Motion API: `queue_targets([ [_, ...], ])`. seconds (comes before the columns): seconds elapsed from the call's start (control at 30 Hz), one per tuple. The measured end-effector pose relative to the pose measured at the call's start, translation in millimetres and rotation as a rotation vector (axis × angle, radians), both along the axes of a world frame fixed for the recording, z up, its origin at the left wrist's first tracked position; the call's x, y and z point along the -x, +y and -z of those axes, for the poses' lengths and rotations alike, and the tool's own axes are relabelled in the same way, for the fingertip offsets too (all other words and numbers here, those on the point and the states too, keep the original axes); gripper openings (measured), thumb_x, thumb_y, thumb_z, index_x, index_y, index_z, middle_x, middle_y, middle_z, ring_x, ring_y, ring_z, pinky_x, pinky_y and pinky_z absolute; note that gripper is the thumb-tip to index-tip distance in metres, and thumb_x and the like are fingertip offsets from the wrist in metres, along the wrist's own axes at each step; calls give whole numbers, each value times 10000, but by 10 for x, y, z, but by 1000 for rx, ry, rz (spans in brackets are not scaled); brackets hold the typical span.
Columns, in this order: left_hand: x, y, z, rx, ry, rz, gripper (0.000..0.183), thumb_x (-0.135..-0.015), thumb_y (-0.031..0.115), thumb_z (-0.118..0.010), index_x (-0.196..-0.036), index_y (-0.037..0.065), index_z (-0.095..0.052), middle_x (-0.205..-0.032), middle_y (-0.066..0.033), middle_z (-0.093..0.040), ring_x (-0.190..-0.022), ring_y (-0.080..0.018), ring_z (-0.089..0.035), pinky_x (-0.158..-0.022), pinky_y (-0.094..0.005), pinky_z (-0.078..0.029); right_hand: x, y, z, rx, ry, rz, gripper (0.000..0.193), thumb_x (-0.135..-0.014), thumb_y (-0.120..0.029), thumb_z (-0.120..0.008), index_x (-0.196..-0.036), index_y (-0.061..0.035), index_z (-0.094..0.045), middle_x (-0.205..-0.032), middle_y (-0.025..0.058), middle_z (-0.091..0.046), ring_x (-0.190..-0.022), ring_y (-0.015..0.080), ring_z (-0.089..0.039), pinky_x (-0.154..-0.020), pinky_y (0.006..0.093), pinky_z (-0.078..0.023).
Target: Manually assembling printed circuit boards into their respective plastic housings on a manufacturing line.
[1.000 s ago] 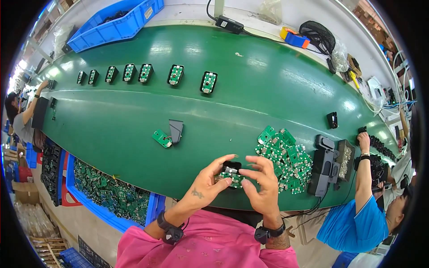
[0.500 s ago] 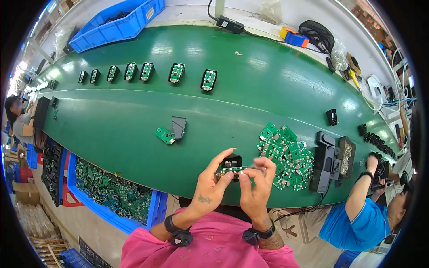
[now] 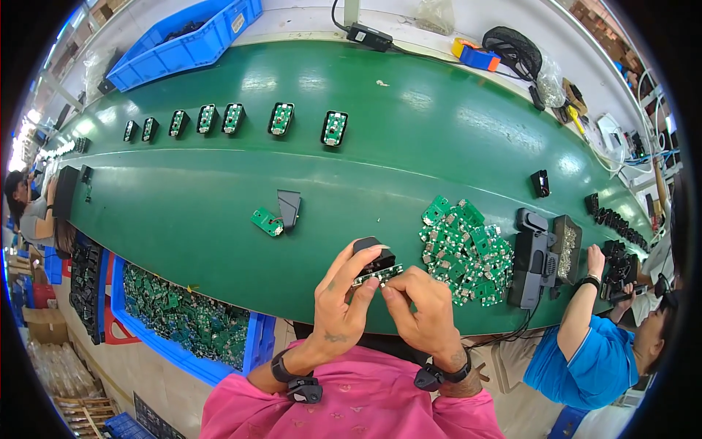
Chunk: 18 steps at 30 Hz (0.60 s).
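Observation:
My left hand [image 3: 341, 301] is wrapped round a black plastic housing [image 3: 383, 257], its index finger across the top and its thumb on a green circuit board [image 3: 383, 275] at the near side. The board sits tilted at the housing's mouth. At that board's near edge, the thumb and fingers of my right hand [image 3: 425, 301] are pinched together; the fingertips partly hide what they grip. To the right of them lies a heap of green circuit boards [image 3: 468, 252]. Beyond my left hand, another board [image 3: 266, 222] rests beside a dark grey housing [image 3: 289, 208].
Several black housings with boards inside [image 3: 335, 129] stand in a row along the far left. A black device [image 3: 528, 267] and a tray of small metal parts [image 3: 566, 249] are at the right, near a co-worker in blue [image 3: 585, 358]. A blue bin of boards [image 3: 186, 311] stands below the bench's left edge.
The housing has tipped and risen slightly in my left hand, its top now under my index finger. My right fingers have closed in on the board's edge. The view has shifted slightly.

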State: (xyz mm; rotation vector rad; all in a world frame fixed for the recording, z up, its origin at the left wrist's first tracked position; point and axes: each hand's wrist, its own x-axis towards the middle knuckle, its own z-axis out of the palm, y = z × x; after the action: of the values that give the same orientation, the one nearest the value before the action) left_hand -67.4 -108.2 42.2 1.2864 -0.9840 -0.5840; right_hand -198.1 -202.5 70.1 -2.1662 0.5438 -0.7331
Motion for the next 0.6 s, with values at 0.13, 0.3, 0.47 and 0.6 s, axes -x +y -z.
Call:
queue_targets([
  [0.13,-10,4,13,0,-93,-9,379,-953,-14,-599,-1327,-23,-542,-1375,-194,-525,-1160,-245,-606,-940,-342,-529,9,-12,-4,25,11,-5,96,-836,-10,-691,-895,-10,-615,-784,111,-611,-641,291,-626,-548,380,-486],
  [0.3,9,-33,-23,49,-227,-18,371,-939,-43,-596,-1308,-13,-561,-1349,-208,-536,-1141,-252,-615,-932,-338,-529,44,-28,17,14,34,-5,103,-833,-9,-692,-900,-13,-615,-792,111,-606,-666,295,-632,-567,385,-491],
  [0.47,18,-22,1,-46,-168,-25,382,-919,-55,-613,-1292,21,-590,-1324,-207,-555,-1108,-259,-635,-932,-335,-527,45,-65,16,117,44,-10,105,-833,-7,-683,-907,-18,-610,-788,108,-584,-675,297,-624,-570,397,-488],
  [0.6,3,-68,-40,-57,-217,-49,395,-895,-67,-629,-1277,32,-607,-1297,-217,-576,-1092,-286,-648,-927,-348,-528,11,-97,6,179,76,-25,99,-836,-16,-686,-903,-17,-613,-771,109,-570,-667,300,-614,-561,405,-472],
])
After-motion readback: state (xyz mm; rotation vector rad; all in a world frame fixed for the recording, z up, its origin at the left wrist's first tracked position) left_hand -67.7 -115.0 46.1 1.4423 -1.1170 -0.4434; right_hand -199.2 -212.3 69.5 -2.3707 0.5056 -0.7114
